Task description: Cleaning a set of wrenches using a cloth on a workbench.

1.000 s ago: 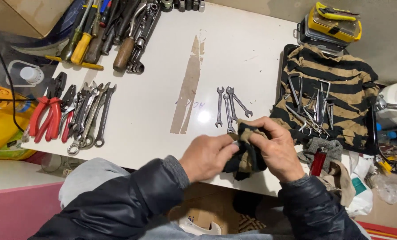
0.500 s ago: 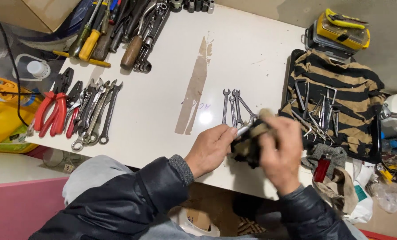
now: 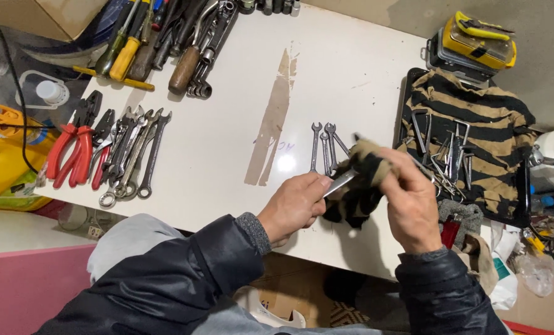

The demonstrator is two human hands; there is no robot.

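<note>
My left hand grips one end of a small steel wrench over the near edge of the white table. My right hand is closed on a black and tan striped rag that wraps the wrench's other end. Just beyond my hands, three small wrenches lie side by side on the table.
Spanners and red-handled pliers lie at the left. Screwdrivers and other tools crowd the far left corner. At the right, a striped cloth carries several small metal tools; a yellow case sits behind it. A brown streak marks the tabletop.
The rag and my right hand have slid outward along the wrench, so more of the bare steel shaft now shows between my hands. My left hand keeps its hold.
</note>
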